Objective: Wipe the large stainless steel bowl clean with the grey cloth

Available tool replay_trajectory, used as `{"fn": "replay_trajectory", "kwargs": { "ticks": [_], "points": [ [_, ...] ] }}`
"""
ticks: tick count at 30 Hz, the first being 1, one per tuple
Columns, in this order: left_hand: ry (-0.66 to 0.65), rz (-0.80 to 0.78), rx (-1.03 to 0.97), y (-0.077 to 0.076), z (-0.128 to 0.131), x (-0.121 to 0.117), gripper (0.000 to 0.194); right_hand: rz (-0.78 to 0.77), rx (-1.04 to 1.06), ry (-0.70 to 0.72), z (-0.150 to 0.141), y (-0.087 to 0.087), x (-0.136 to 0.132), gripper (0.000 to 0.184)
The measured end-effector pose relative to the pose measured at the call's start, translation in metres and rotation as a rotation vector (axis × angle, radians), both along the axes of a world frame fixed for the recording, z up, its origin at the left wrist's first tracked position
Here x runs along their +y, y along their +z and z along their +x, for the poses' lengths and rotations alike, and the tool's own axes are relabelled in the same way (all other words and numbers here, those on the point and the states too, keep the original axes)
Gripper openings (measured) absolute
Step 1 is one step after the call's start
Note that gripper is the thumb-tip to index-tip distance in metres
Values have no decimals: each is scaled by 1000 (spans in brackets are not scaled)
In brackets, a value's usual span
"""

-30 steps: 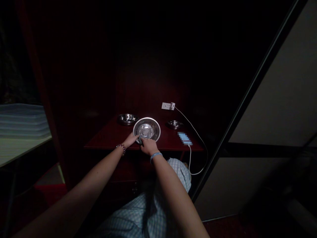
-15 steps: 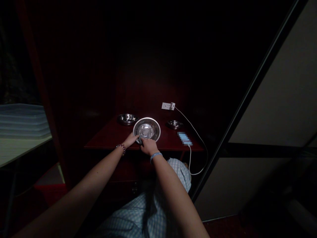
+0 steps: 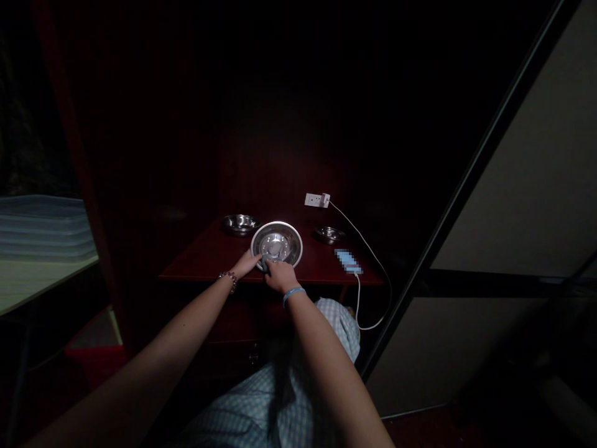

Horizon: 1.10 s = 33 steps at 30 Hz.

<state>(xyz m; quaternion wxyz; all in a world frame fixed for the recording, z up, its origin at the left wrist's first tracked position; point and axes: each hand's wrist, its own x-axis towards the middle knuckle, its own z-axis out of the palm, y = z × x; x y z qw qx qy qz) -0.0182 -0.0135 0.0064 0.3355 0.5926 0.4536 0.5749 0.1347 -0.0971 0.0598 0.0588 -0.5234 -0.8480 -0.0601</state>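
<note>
A shiny steel bowl stands near the front of a dark red wooden shelf. My left hand, with a bead bracelet at the wrist, grips the bowl's near left rim. My right hand, with a light blue wristband, is closed on a small grey thing pressed against the bowl's near rim. I cannot make out what that grey thing is.
Two smaller steel bowls stand on the shelf, one at the back left and one at the right. A phone lies at the right, its white cable running to a wall socket. A pale table is at the left.
</note>
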Motion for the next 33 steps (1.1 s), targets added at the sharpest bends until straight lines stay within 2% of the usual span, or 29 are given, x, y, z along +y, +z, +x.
{"fn": "replay_trajectory", "kwargs": {
  "ticks": [15, 33],
  "points": [
    [17, -37, 16, 3, 0, -3, 36, -2, 0, 1, 0, 0, 0, 41],
    [9, 14, 28, 2, 2, -6, 38, -1, 4, 5, 0, -1, 1, 40]
  ]
}}
